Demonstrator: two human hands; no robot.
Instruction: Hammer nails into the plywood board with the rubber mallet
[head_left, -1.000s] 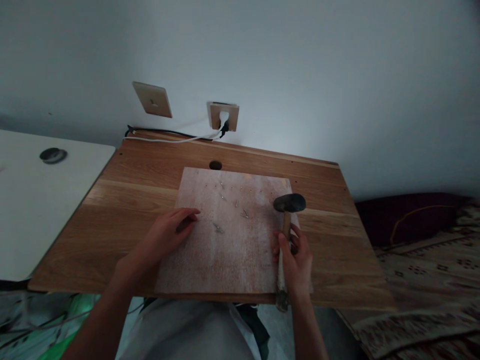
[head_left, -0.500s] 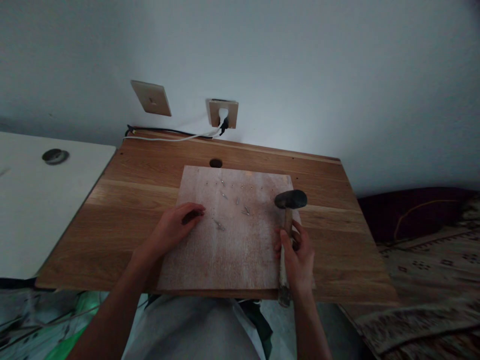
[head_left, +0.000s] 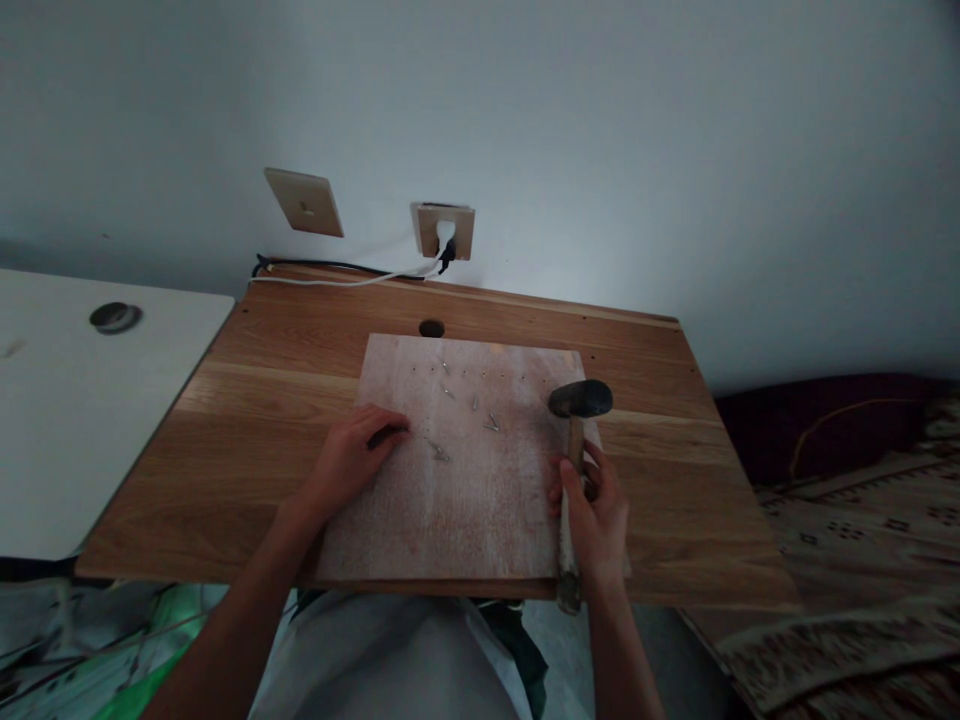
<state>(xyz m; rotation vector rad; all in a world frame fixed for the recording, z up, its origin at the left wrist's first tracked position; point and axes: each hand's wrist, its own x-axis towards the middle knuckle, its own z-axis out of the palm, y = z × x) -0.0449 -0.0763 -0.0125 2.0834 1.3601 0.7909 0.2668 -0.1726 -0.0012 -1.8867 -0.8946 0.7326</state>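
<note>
A pale, worn wooden board [head_left: 465,520] lies flat on the brown table. My right hand [head_left: 598,510] is closed around the wooden handle of a hammer [head_left: 575,440]; its dark head points away from me over the board's right side. My left hand [head_left: 349,458] rests at the board's left edge, thumb and forefinger pinched together. Whatever is between those fingertips is too small to make out. Just right of them lie a few nails [head_left: 438,451], and several more loose nails [head_left: 491,423] are scattered toward the board's middle. Small dark dots run in a row near its far edge.
The brown wooden table [head_left: 675,480] meets the wall, with a round hole [head_left: 431,328] behind the board. White and black cables run along its back to a wall socket [head_left: 465,232]. At left stands a white table [head_left: 90,420]; at right lies patterned fabric [head_left: 862,530].
The view has shifted very slightly. Both hands, the hammer and the nails stay essentially where they were; my left fingertips have shifted a touch.
</note>
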